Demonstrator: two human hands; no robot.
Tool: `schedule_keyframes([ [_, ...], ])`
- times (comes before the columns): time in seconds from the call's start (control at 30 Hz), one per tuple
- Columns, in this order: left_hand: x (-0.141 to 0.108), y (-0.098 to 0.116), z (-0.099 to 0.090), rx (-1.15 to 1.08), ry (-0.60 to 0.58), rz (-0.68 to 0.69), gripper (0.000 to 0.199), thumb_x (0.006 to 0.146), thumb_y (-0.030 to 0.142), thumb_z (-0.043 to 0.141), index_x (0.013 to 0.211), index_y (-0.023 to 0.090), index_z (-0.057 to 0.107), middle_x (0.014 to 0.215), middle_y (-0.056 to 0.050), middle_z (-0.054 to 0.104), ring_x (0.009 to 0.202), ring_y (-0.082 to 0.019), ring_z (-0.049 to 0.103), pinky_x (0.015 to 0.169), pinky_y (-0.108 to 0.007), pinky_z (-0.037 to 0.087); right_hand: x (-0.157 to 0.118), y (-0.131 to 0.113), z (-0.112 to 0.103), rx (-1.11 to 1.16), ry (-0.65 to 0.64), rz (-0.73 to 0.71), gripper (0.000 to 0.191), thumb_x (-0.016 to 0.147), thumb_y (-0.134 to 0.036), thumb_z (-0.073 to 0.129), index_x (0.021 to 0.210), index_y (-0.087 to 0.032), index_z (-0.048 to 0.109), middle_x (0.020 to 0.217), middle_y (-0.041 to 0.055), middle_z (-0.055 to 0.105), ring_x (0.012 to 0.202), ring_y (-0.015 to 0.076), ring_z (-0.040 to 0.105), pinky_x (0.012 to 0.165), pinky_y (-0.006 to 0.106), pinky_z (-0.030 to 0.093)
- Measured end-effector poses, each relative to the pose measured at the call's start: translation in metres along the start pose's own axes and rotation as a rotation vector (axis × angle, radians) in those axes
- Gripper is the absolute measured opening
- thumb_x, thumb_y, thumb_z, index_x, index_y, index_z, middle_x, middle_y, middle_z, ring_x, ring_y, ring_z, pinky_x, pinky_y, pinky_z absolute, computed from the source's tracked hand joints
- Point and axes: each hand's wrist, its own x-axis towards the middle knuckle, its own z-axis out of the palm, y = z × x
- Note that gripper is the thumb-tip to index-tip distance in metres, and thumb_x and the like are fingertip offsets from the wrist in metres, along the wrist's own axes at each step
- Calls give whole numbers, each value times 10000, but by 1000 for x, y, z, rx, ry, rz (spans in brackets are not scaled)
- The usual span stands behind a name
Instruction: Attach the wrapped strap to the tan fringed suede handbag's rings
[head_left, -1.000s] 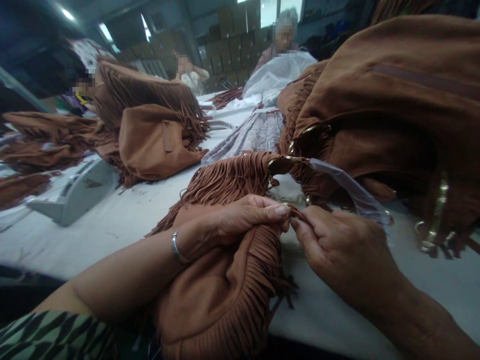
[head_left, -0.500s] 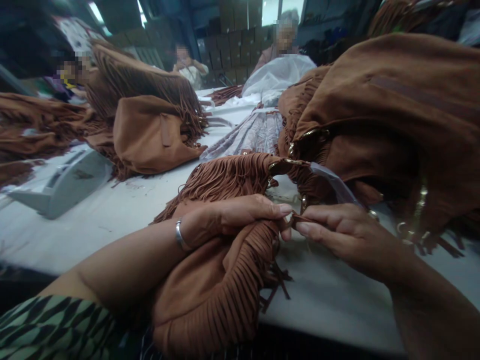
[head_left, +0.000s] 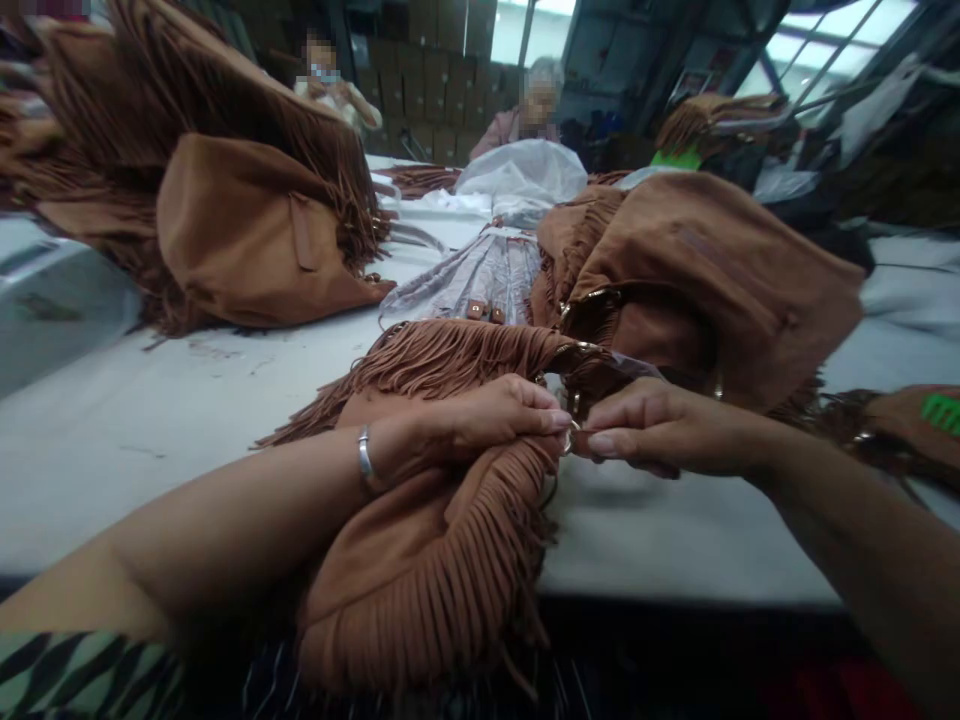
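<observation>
A brown suede bag with fringe (head_left: 420, 580) lies at the table's front edge, partly hanging over it. My left hand (head_left: 510, 412) rests on it, thumb and fingers closed at a small gold-coloured metal ring (head_left: 571, 438) at the bag's end. Facing it, my right hand (head_left: 660, 425) pinches a short brown strap end (head_left: 583, 443) right at the ring. Whether the strap passes through the ring is too small to tell. Just beyond my hands stretches another fringed part (head_left: 457, 355) with gold-coloured hardware.
Brown bags (head_left: 247, 240) are piled at the left, beside a pale plastic bin (head_left: 67, 310). A large brown bag (head_left: 750, 270) stands at the right. Striped fabric (head_left: 480, 265) and clear plastic (head_left: 525, 172) lie mid-table. Two people (head_left: 517, 125) are across the table.
The view has turned right, showing more of the right side. My right hand now sits more level, and the strap end in its fingers is at the ring.
</observation>
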Motion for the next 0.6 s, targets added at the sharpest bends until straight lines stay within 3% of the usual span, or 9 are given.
schedule_keyframes([
  [0.17, -8, 5, -6, -49, -163, 27, 392, 658, 449, 757, 697, 104, 576, 624, -32, 604, 542, -101, 529, 548, -225, 393, -2, -17, 3, 41, 51, 50, 380, 775, -495, 608, 755, -115, 604, 452, -60, 392, 350, 50, 319, 322, 170, 220],
  [0.3, -11, 6, -5, 77, -45, 207, 364, 710, 440, 707, 677, 100, 581, 632, -8, 577, 566, -78, 489, 582, -213, 379, 2, -13, 12, 40, 192, 99, 357, 791, -498, 556, 767, -142, 577, 411, -89, 337, 326, 57, 253, 323, 184, 187],
  [0.47, -12, 9, -5, 183, -27, 283, 413, 720, 478, 682, 668, 78, 594, 628, -16, 574, 576, -73, 476, 607, -214, 377, 0, -26, 30, -494, 462, -49, 333, 836, -412, 459, 623, -168, 538, 545, -9, 471, 506, 110, 431, 490, 231, 321],
  [0.6, -10, 5, -2, 165, 21, 326, 426, 700, 490, 692, 665, 78, 587, 633, -28, 580, 581, -81, 485, 593, -212, 374, 2, -31, 47, -739, 724, 21, 311, 842, -352, 432, 624, -170, 560, 629, 41, 575, 614, 157, 517, 589, 272, 345],
])
